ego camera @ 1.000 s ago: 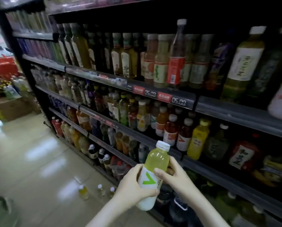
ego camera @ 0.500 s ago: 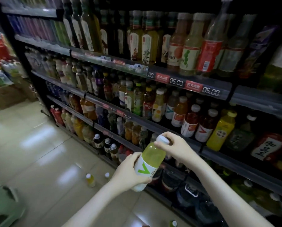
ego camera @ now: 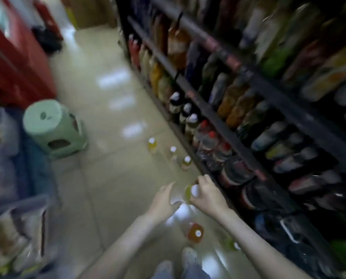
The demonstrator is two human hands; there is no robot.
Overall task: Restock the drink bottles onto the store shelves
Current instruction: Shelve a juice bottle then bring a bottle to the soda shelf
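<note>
The view is blurred and tilted down at the floor. A yellow-green drink bottle (ego camera: 186,195) with a white cap is held low in front of the bottom shelf (ego camera: 212,174). My right hand (ego camera: 209,195) grips it at the neck, fingers curled beside the cap. The bottle's lower body rests in my left hand (ego camera: 163,199), which wraps it from the left. Three capped bottles (ego camera: 173,152) stand on the floor ahead along the shelf foot. An orange bottle (ego camera: 195,232) and a greenish one (ego camera: 231,244) stand on the floor below my hands.
Dark shelving (ego camera: 268,87) packed with bottles runs along the right. A pale green plastic stool (ego camera: 53,127) stands on the tiled floor at left, with red cabinets (ego camera: 13,63) and bagged goods (ego camera: 11,228) beyond. My shoes (ego camera: 188,256) are at the bottom.
My view has swung from the shelf fronts down to the floor. Both hands have lowered the yellow-green bottle from mid-shelf height to near the bottom shelf, the right hand still at the cap.
</note>
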